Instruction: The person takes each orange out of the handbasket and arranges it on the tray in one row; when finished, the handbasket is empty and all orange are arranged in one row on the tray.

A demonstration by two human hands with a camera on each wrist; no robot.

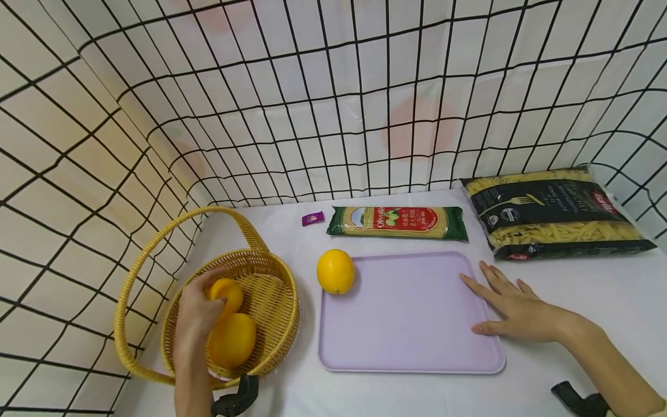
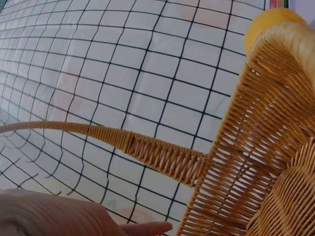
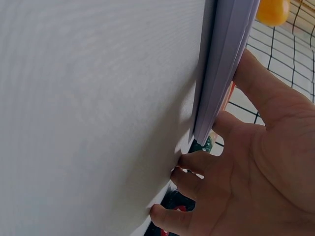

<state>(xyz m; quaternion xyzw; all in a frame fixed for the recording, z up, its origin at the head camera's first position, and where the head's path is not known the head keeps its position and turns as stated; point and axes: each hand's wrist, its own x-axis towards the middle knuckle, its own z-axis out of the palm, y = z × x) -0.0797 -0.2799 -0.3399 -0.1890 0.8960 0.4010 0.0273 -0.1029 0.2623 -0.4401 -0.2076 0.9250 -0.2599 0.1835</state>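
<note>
My left hand (image 1: 197, 307) reaches into the yellow wicker basket (image 1: 273, 307) at the left, its thumb and fingers curled round an orange (image 1: 229, 291). Just below, a larger orange-yellow fruit (image 1: 234, 341) lies in the basket. In the left wrist view the hand (image 2: 54, 216) shows only partly, and the held orange is hidden. My right hand (image 1: 521, 313) rests at the right edge of the lilac tray (image 1: 411, 318), fingers spread. In the right wrist view its thumb and index finger touch the tray's rim (image 3: 226, 59). Another orange (image 1: 336, 271) sits on the tray's far left corner.
Behind the tray lies a spaghetti pack (image 1: 398, 223), with a small purple packet (image 1: 312, 218) to its left. A large pasta bag (image 1: 557, 214) lies at the back right. The basket's tall handle (image 1: 125, 295) arches up at the left. Black wire grid (image 1: 359, 92) encloses the back and sides.
</note>
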